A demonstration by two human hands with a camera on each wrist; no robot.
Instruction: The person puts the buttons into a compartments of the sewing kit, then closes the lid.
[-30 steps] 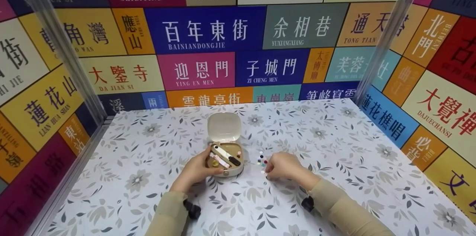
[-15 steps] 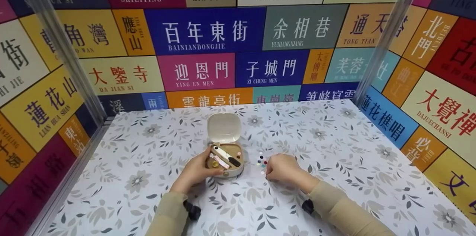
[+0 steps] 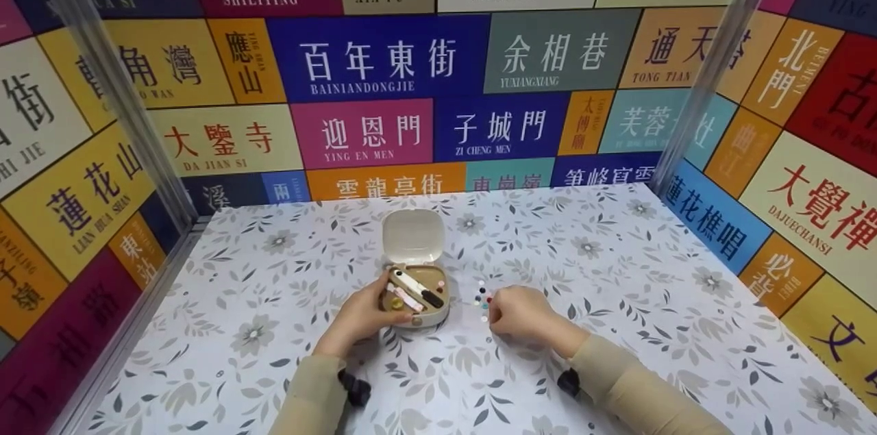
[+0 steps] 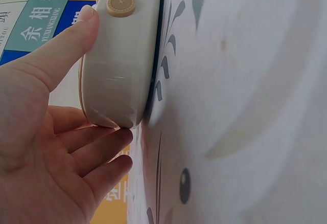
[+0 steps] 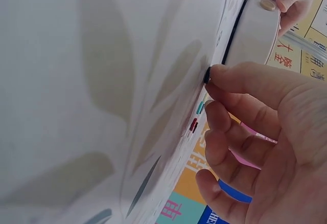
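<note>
A cream box (image 3: 431, 318) with its lid (image 3: 413, 236) up stands on the table. My left hand (image 3: 360, 312) grips its left side, thumb on the front wall near a tan button clasp (image 4: 121, 4) and fingers round the side. Inside lie a white-and-black stick-like tool (image 3: 416, 284), a pinkish-white piece (image 3: 405, 299) and a small yellow thing (image 3: 397, 302). To the right, my right hand (image 3: 524, 312) pinches a small dark button (image 5: 207, 74) between thumb and forefinger at the table surface. Beside its fingers lie a teal button (image 5: 200, 107) and a red button (image 5: 193, 125).
Several small loose buttons (image 3: 482, 291) in white, dark and other colours lie between the box and my right hand. A floral cloth (image 3: 253, 332) covers the table. Printed panels (image 3: 377, 55) and metal posts (image 3: 712, 72) stand at the back and sides.
My right hand's fingers have drawn in slightly, and the dark button below them no longer shows in the head view. The left hand and box keep their place.
</note>
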